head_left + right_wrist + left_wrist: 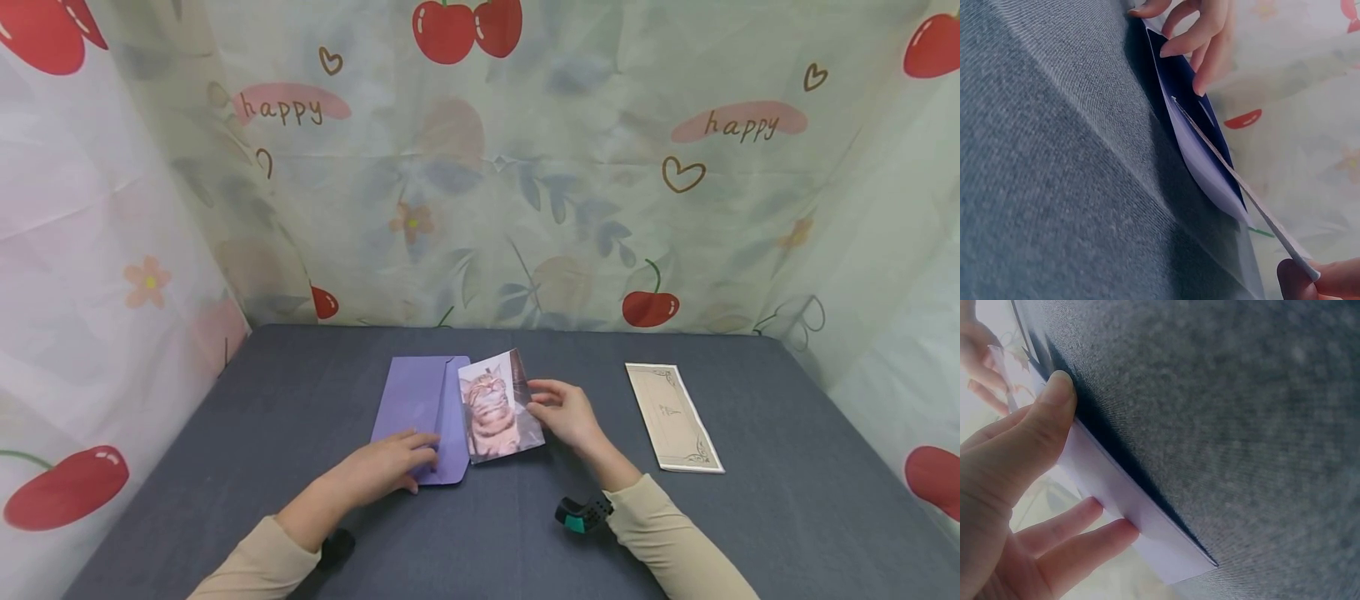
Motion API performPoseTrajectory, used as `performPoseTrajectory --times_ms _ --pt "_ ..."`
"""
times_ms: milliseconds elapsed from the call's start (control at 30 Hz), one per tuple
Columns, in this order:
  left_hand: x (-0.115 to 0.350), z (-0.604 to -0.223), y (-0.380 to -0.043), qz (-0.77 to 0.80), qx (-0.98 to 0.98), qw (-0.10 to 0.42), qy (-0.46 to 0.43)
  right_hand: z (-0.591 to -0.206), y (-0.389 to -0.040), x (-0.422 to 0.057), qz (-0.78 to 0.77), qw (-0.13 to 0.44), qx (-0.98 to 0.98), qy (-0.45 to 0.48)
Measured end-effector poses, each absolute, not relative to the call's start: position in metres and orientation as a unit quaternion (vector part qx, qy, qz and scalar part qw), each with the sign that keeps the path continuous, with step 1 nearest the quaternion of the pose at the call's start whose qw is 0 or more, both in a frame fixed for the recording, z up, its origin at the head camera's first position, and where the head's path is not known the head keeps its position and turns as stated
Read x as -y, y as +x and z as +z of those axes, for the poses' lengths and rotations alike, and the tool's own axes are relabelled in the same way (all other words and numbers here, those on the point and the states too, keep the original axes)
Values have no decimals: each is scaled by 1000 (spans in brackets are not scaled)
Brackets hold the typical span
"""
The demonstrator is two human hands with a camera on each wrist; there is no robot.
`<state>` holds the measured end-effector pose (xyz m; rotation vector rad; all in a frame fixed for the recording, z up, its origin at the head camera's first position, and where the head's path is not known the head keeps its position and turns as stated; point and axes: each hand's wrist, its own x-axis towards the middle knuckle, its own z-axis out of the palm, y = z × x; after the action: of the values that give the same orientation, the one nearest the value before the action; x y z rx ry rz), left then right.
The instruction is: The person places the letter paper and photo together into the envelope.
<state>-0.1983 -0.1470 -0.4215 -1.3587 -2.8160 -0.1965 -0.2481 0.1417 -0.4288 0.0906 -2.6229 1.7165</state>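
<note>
A purple envelope (408,392) lies on the table, its dark inside showing in the right wrist view. My left hand (390,465) holds its near end, thumb at the near edge and fingers over the top. In the left wrist view the thumb (1054,406) overlaps the envelope's edge. My right hand (566,412) pinches the right edge of a cat photo (491,412) between thumb and fingers. The photo is tilted, its left side over the envelope's right edge. Seen edge-on in the right wrist view, the photo (1260,209) reaches across the envelope's opening.
A beige folded card (671,417) with an ornate border lies to the right on the dark grey table (517,517). A patterned cloth (570,167) hangs behind the table and at both sides. Black straps (585,512) sit at the wrists.
</note>
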Motion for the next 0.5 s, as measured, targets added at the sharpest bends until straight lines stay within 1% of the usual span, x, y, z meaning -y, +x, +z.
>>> performPoseTrajectory --times_ms 500 --pt "147 -420 -199 -59 899 2 -435 -435 -251 -127 566 -3 824 27"
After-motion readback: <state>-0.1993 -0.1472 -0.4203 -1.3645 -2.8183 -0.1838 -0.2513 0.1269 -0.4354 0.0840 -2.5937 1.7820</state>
